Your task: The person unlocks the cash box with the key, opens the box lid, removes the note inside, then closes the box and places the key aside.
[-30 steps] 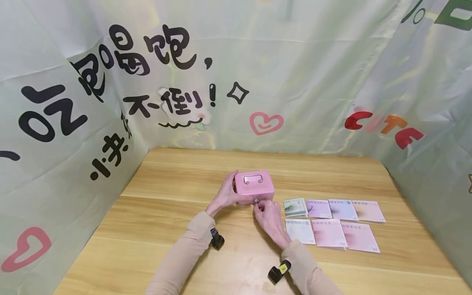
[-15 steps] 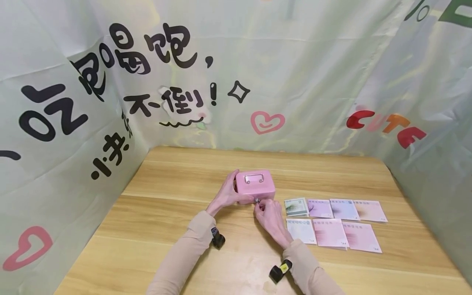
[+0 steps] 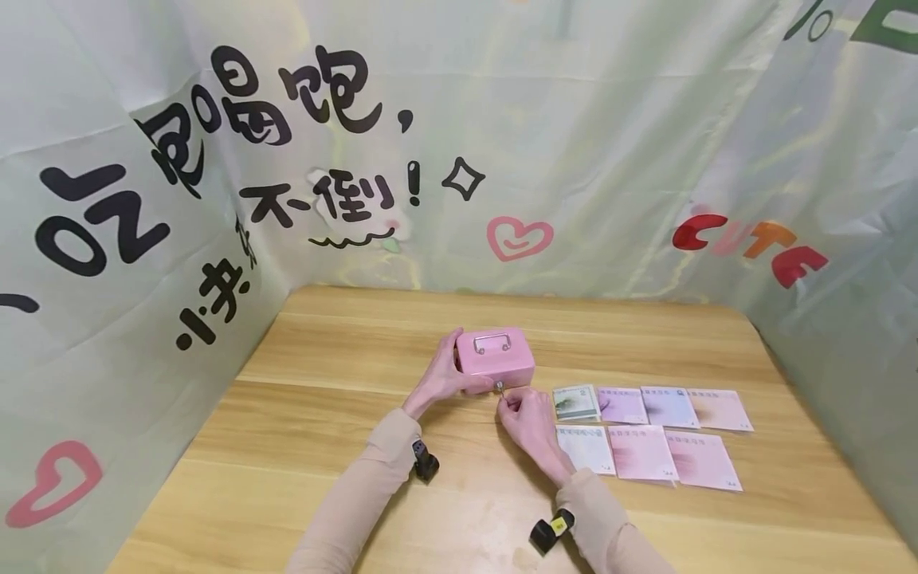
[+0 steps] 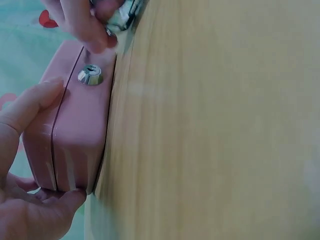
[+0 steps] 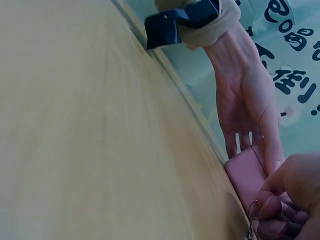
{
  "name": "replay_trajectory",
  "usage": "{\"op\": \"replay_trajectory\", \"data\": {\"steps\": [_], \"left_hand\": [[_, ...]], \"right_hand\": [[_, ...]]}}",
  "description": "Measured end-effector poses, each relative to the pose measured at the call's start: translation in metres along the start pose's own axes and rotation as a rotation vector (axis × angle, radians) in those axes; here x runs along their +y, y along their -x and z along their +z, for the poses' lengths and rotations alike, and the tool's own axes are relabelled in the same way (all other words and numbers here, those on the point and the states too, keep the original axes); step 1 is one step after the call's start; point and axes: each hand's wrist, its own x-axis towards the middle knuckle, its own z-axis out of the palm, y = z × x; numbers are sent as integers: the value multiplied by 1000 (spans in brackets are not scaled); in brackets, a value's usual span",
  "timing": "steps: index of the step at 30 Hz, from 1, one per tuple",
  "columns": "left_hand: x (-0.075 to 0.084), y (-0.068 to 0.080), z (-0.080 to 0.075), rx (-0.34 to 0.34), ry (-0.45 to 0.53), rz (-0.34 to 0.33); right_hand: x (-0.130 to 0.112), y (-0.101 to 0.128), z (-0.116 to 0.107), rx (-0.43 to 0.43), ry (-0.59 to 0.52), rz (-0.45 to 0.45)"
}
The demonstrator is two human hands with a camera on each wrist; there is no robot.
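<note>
A small pink metal box (image 3: 495, 356) with a silver handle on its lid stands on the wooden table (image 3: 315, 446). My left hand (image 3: 446, 376) grips the box's left end, thumb on the front face (image 4: 30, 105) and fingers round the far side. My right hand (image 3: 518, 405) is just in front of the box and pinches a small metal key (image 4: 120, 15) on a ring. The silver lock (image 4: 90, 75) on the box's front has nothing in its keyhole. The lid is closed. In the right wrist view the left hand (image 5: 250, 110) lies against the box (image 5: 245, 172).
Several pastel cards (image 3: 649, 434) lie in two rows right of the box, a green-printed one (image 3: 575, 402) nearest it. Printed fabric walls (image 3: 129, 239) enclose the table at the left, back and right. Bare wood stretches left of my arms.
My right hand has drawn back a little from the box's front toward me, with the key in its fingers. The left hand and the box have stayed put.
</note>
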Motion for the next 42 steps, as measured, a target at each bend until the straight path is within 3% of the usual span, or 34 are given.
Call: {"op": "replay_trajectory", "data": {"steps": [5, 22, 30, 35, 42], "left_hand": [[0, 0, -4, 4, 1, -4], [-3, 0, -11, -84, -8, -28], [-4, -1, -11, -94, -1, -26], [-4, -1, -11, -97, -24, -20], [-4, -2, -12, -111, -32, -6]], "right_hand": [[-3, 0, -6, -17, -2, -38], [3, 1, -23, -405, -92, -116], [7, -1, -27, -382, -33, -40], [6, -2, -31, -362, -62, 22], [9, -11, -54, -304, -42, 36]]}}
